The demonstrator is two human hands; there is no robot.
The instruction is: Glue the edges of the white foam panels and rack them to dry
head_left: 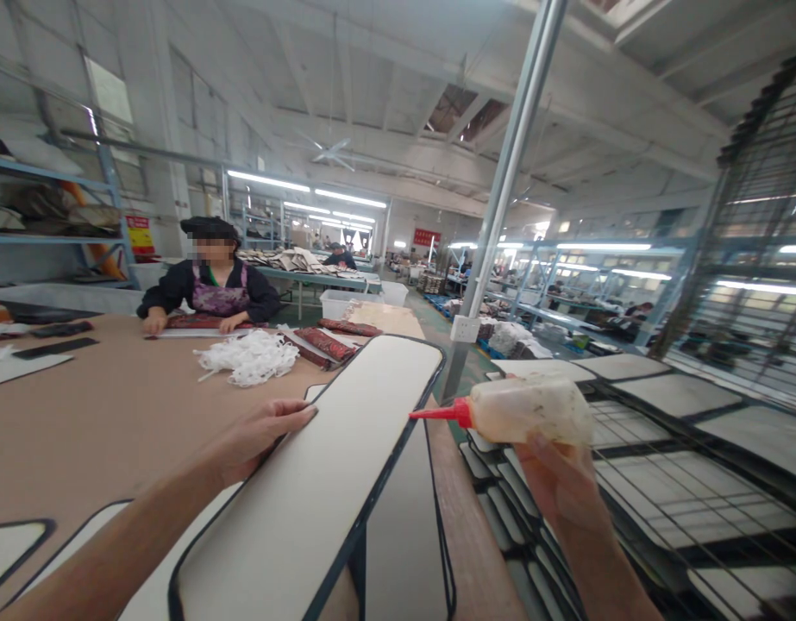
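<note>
One red nozzle [440, 414] reaches the panel's [320, 466] dark edge [365, 509], tabletop [132, 405] spreading leftward.

Two signs in sight; no wording legible.
Sign one: red-and-yellow placard [140, 235], left side, next to the end of the blue shelving [48, 240], past the co-worker [222, 289] seen across the table [145, 414]; marks show on it, too small and soft to make out, letters or numbers cannot be told. Sign two: red banner [427, 238], far end of the hall, up near the middle of the view; pale characters run across the red, blurred by distance, none readable one by one.
</note>
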